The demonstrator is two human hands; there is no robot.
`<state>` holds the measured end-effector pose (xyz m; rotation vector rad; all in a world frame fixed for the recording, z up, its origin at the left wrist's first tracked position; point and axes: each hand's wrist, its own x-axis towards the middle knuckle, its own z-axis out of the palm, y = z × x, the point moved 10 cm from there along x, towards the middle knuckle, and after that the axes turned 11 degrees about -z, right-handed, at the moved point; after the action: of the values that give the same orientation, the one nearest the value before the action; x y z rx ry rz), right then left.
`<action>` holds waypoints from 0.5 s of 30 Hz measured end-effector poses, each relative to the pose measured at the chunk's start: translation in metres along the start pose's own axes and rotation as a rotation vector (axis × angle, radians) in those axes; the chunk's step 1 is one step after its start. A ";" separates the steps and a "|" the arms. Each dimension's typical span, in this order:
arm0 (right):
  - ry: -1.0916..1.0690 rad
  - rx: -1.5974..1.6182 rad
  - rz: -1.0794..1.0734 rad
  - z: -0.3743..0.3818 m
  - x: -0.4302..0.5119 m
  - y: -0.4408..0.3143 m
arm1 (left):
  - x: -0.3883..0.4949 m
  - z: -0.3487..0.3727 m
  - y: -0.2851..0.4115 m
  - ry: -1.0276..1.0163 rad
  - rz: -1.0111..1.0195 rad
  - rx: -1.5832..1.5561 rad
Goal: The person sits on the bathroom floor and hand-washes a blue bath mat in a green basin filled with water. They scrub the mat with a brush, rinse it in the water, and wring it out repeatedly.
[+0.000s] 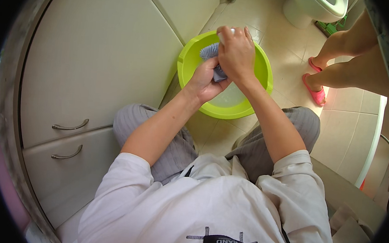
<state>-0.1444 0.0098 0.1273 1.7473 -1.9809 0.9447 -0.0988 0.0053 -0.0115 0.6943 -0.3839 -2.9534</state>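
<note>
My left hand (206,83) is palm up over the basin and holds a blue-grey ribbed cloth item (209,51), which may be a sock. The thumb presses on it, and a folded end hangs out over the palm. Lying across the cloth from above is my right hand (237,56), with its fingers curled and slightly blurred. A small white object (233,30) shows among those fingers; it is too covered to name. Below both hands stands a lime-green plastic basin (223,113) with cloudy, sudsy water (228,96) in it.
White cabinet doors (101,54) with metal handles (70,125) line the left side, close to the basin. Another person's legs (357,73) in pink slippers (315,91) stand at right on the tiled floor (288,60). Behind are a toilet (300,13) and a green broom-like tool (329,27).
</note>
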 end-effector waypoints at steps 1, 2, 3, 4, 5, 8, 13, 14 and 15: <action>0.024 0.077 0.017 0.002 -0.005 -0.001 | -0.001 -0.008 0.002 0.030 0.005 -0.029; 0.107 0.158 0.095 -0.001 -0.008 0.008 | -0.002 -0.011 0.004 -0.008 0.010 -0.069; 0.066 0.239 -0.027 0.006 -0.011 -0.011 | -0.002 -0.011 0.006 -0.048 0.011 -0.120; -0.003 0.314 -0.172 0.012 -0.012 -0.033 | -0.010 0.005 0.014 -0.266 0.049 -0.149; -0.074 0.390 -0.320 0.016 -0.016 -0.053 | -0.010 0.006 0.016 -0.270 0.124 -0.054; -0.110 0.163 -0.098 0.010 -0.008 -0.033 | -0.014 0.013 0.015 -0.292 0.169 -0.010; 0.152 0.249 0.129 -0.009 -0.005 0.018 | -0.013 0.011 0.003 -0.125 0.022 -0.221; 0.086 0.131 -0.045 0.000 -0.010 0.000 | -0.016 0.014 0.004 -0.131 0.026 -0.178; -0.029 0.180 -0.175 0.020 -0.020 -0.020 | -0.020 0.023 0.012 -0.222 0.084 -0.128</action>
<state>-0.1181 0.0105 0.1050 2.0040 -1.7722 1.0702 -0.0907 0.0019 0.0206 0.3294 -0.2301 -2.9493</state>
